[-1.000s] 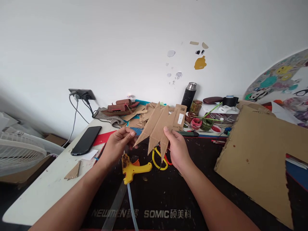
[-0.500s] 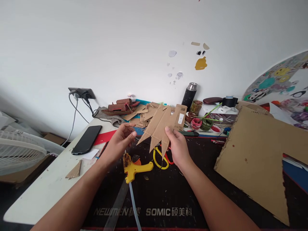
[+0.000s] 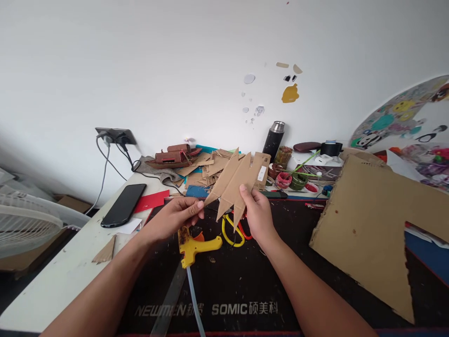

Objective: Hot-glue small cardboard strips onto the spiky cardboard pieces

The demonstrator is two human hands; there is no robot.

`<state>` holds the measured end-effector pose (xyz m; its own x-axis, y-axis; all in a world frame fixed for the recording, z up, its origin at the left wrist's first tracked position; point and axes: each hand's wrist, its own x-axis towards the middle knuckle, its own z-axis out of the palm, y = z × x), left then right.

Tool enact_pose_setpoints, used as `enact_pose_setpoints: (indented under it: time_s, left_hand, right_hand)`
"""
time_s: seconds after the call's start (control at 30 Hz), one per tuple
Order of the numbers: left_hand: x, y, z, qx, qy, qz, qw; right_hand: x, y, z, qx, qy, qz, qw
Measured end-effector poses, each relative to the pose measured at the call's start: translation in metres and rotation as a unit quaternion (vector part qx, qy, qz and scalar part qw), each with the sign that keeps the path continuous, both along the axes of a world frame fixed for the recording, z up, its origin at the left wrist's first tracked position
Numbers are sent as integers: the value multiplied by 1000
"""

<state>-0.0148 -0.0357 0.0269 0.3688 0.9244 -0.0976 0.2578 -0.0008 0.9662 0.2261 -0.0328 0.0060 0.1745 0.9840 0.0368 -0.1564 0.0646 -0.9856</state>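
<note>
My right hand (image 3: 258, 211) grips several pointed cardboard strips (image 3: 235, 183), fanned out with their tips toward me, thumb on top. The thumb and fingers of my left hand (image 3: 182, 215) pinch the tip of the leftmost strip. Below my left hand lies a yellow hot glue gun (image 3: 196, 248) with a clear glue stick in its back. Scissors (image 3: 233, 236) with yellow and red handles rest on the dark desk mat, partly hidden under the strips and my right hand.
A large cardboard sheet (image 3: 365, 224) lies at right. Cardboard scraps (image 3: 217, 164), a brown model boat (image 3: 171, 157), paint jars (image 3: 298, 180) and a black thermos (image 3: 274, 139) line the back. A phone (image 3: 124, 206) and a fan (image 3: 28, 224) are at left; a clear ruler (image 3: 170, 302) lies in front.
My left hand has moved right and closed on the tip of the leftmost strip; before, its fingers were apart and off the cardboard. My right hand keeps its grip. The view has shifted slightly.
</note>
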Motion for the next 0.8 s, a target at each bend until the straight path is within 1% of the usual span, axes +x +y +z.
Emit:
enact_pose_setpoints:
  time_s: [0.1,0.2,0.47,0.63,0.8]
  left_hand:
    - [-2,2,-4,-1,13,-15,1000]
    - [-2,3,-5,2,6,-15,1000]
    - [1,1,2,-22,-37,10,999]
    - [-3,3,4,-15,-20,-2,1000]
    - [-9,7,2,-8,-12,24,1000]
  right_hand:
    - [0,0,-1,5,2,0,1000]
    - [0,0,-3,-2,0,4,1000]
    - [-1,1,-5,-7,6,10,1000]
    - [-1,1,-4,-6,19,12,1000]
    - [1,3,-4,-4,23,4,1000]
